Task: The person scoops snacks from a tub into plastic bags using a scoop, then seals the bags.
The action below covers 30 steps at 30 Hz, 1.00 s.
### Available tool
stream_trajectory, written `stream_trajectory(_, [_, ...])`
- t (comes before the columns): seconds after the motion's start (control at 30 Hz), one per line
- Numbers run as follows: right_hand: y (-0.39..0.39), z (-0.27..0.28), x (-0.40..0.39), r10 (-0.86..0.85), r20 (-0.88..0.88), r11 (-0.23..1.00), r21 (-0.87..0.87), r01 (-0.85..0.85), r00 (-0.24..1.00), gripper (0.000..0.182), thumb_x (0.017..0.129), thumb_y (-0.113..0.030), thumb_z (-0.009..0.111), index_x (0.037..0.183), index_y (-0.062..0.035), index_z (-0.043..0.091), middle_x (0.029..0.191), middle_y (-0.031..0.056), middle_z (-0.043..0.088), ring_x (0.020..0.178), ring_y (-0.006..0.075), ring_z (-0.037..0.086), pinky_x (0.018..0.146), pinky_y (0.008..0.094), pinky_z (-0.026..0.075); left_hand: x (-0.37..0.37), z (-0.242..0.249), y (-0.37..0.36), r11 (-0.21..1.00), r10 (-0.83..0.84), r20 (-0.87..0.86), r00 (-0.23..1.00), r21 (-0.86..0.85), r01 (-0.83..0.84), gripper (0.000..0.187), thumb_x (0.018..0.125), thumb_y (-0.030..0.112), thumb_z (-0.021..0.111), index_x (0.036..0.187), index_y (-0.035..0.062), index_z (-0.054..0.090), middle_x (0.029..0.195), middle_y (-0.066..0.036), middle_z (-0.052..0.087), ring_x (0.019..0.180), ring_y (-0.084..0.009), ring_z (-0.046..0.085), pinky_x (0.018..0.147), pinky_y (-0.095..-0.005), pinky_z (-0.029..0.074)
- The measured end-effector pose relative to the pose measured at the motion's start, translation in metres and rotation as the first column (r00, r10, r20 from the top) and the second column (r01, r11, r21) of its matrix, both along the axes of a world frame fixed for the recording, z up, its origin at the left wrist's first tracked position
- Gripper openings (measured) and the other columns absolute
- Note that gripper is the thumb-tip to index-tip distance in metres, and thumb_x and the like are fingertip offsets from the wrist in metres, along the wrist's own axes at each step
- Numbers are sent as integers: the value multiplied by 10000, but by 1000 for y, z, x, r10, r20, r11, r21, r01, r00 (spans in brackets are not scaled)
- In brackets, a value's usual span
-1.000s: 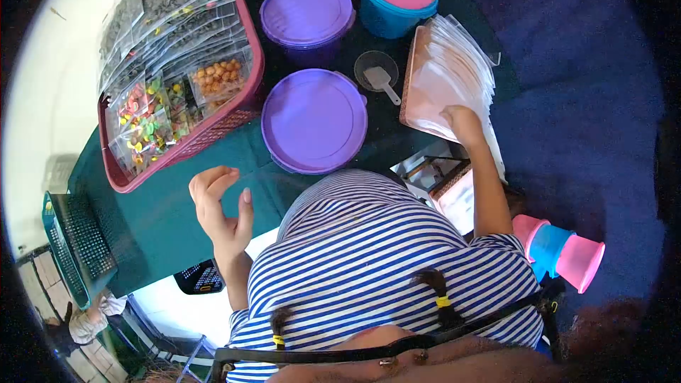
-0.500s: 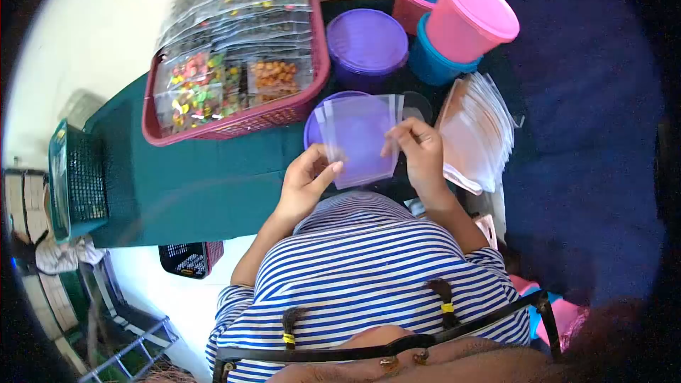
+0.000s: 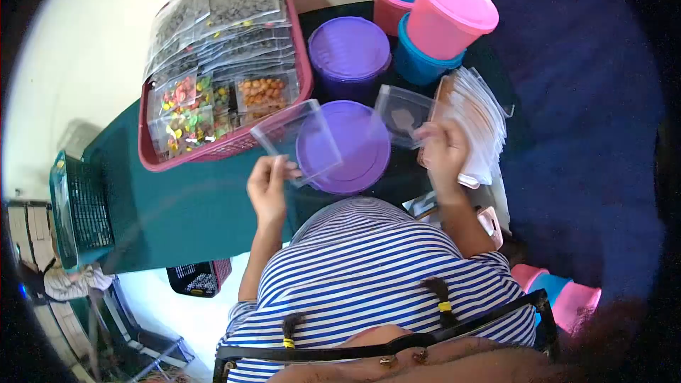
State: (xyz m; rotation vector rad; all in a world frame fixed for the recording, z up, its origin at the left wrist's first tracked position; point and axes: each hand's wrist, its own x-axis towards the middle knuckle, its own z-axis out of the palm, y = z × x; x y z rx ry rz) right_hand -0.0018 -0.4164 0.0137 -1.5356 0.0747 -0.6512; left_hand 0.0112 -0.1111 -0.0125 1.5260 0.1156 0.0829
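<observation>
Above the green table (image 3: 184,206), clear bags (image 3: 325,140) are pinched by left hand (image 3: 267,195) and right hand (image 3: 445,156), each slanting inward beyond the fingertips (image 3: 289,169).

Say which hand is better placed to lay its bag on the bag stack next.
Probably the right hand: it holds a clear bag beside the bag stack, while the left hand is across the nearer purple tub.

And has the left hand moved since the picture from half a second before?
Yes, the left hand has moved leftward, judged against the nearer purple lid.
</observation>
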Motion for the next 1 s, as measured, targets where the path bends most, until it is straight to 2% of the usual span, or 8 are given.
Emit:
stream_trajectory(0.07, [-56, 23, -11, -180, 216, 619, -734, 281, 960, 100, 858, -75, 717, 845, 1, 653, 768, 124, 617, 683, 269, 620, 634, 361, 488, 1, -3, 16, 998, 14, -12, 1000, -60, -15, 179, 1025, 167, 545, 976, 9, 612, 858, -83, 674, 724, -165, 667, 708, -294, 545])
stream_trajectory(0.2, [-104, 18, -37, -317, -209, 187, -970, -155, 925, 66, 869, -99, 676, 895, -40, 661, 867, 142, 654, 803, 347, 633, 695, 396, 503, 1, -19, 38, 988, 47, -69, 996, -142, -57, 166, 1024, 183, 550, 1004, 26, 600, 888, -78, 674, 740, -163, 668, 677, -279, 528])
stream_trajectory(0.4, [-154, -150, -66, -432, -215, 262, -959, -107, 876, 115, 913, -155, 601, 913, -44, 634, 859, 161, 636, 832, 372, 620, 728, 488, 491, -4, 0, 23, 966, 28, -50, 998, -255, -40, 162, 1000, 155, 594, 1055, 3, 603, 929, -98, 674, 758, -190, 689, 689, -285, 544])
stream_trajectory(0.53, [-166, -146, -59, -422, -302, 369, -918, -142, 855, 117, 918, -138, 591, 943, -40, 650, 905, 177, 658, 855, 387, 633, 762, 486, 503, -7, 4, 24, 974, -1, -31, 1000, -227, -6, 153, 994, 139, 599, 1062, 2, 601, 929, -97, 674, 771, -197, 696, 699, -298, 548])
stream_trajectory(0.67, [-181, -84, -55, -457, -10, 329, -931, 158, 890, 159, 922, -120, 574, 994, -12, 665, 984, 198, 681, 910, 395, 647, 821, 474, 514, -8, -1, 26, 964, 1, -19, 1000, -267, -6, 131, 995, 132, 592, 1045, 11, 595, 922, -97, 670, 792, -203, 699, 727, -303, 546])
stream_trajectory(0.73, [-179, -82, -59, -351, 64, 172, -976, 132, 934, 180, 862, -82, 563, 1002, -34, 665, 949, 179, 672, 896, 374, 631, 806, 473, 502, -9, -3, 27, 974, 13, -22, 1000, -228, -18, 128, 995, 133, 592, 1042, 13, 594, 919, -95, 672, 797, -196, 696, 736, -310, 545])
stream_trajectory(0.93, [-167, -152, -76, -264, -447, 223, -891, -397, 855, 129, 886, -114, 554, 966, -46, 630, 889, 185, 652, 876, 399, 618, 781, 483, 482, -13, -13, 24, 973, 7, -25, 1000, -232, -12, 101, 980, 118, 618, 986, 22, 591, 909, -97, 680, 779, -188, 696, 715, -299, 550])
stream_trajectory(1.0, [-165, -171, -81, -226, -612, 673, -661, -333, 758, 197, 929, -212, 592, 991, -28, 618, 926, 204, 671, 928, 417, 625, 818, 482, 484, -17, -11, 22, 979, 27, -42, 999, -202, -35, 98, 975, 110, 624, 975, 20, 588, 905, -100, 682, 777, -193, 697, 712, -302, 553])
